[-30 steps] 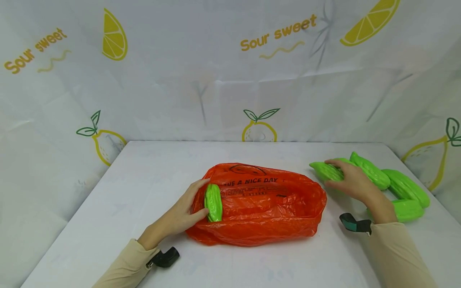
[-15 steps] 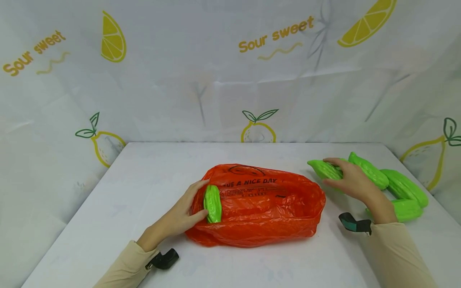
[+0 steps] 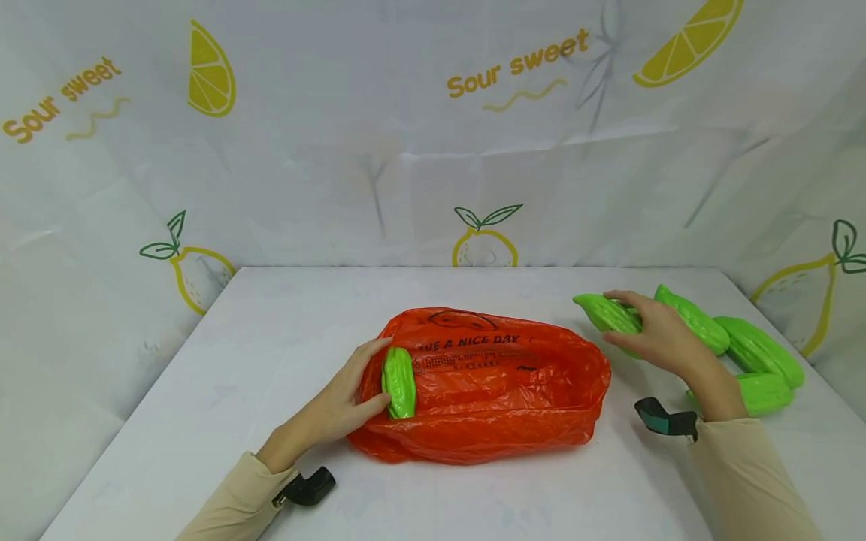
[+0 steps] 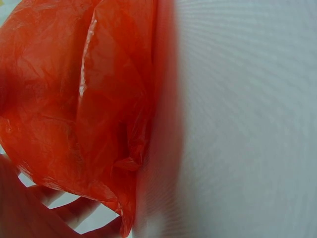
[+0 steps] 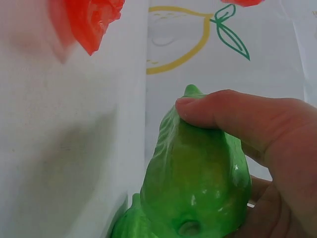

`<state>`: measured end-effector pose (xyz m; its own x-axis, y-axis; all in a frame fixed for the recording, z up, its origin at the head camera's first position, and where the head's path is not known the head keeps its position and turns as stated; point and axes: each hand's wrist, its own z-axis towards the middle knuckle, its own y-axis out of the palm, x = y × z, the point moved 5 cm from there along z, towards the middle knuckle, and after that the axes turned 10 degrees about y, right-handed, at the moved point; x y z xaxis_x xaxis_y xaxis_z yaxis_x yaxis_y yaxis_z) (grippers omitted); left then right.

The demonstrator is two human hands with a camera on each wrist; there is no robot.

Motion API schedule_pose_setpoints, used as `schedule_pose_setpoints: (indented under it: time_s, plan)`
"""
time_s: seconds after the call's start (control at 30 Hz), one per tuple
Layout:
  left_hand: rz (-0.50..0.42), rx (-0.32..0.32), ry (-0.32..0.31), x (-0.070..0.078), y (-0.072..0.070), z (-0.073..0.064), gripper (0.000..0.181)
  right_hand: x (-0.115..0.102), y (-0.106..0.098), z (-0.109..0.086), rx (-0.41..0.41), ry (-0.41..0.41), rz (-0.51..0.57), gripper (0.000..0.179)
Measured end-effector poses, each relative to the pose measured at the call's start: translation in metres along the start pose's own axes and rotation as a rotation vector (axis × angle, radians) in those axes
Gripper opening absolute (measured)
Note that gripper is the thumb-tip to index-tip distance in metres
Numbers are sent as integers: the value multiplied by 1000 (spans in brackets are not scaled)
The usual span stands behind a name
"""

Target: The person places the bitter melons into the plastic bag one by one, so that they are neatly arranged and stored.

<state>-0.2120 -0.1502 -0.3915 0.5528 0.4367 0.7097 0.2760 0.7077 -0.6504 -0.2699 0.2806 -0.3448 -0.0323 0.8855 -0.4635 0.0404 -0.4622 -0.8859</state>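
A red plastic bag [image 3: 487,437] lies on its base in mid-table, its mouth spread wide. My left hand [image 3: 334,402] holds the bag's left side, thumb over the rim and fingers behind the wall, as the left wrist view partly shows. One green bitter gourd [image 3: 398,383] is inside the bag at its left end, near that thumb. To the right of the bag, my right hand [image 3: 659,330] grips another bitter gourd [image 3: 604,312]. The right wrist view shows the thumb across the top of this held gourd [image 5: 198,168], with a shadow cast beside it.
Several more bitter gourds lie at the table's right: one behind the right hand [image 3: 697,323], one angled farther right [image 3: 761,352], one near the right wrist [image 3: 764,393]. A white cloth with lemon prints [image 3: 304,188] hangs behind the white table [image 3: 304,308].
My right hand has lifted its bitter gourd slightly, up and to the left. The left hand and the bag have stayed where they were.
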Motion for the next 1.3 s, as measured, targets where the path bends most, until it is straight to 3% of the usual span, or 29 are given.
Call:
schedule_pose_setpoints:
  time_s: [0.43, 1.3]
  plan:
    - [9, 14, 39, 0, 0, 0, 75, -15, -8, -6, 53, -40, 5, 70]
    - [1, 11, 21, 0, 0, 1, 75, -51, -19, -22, 96, -106, 26, 69]
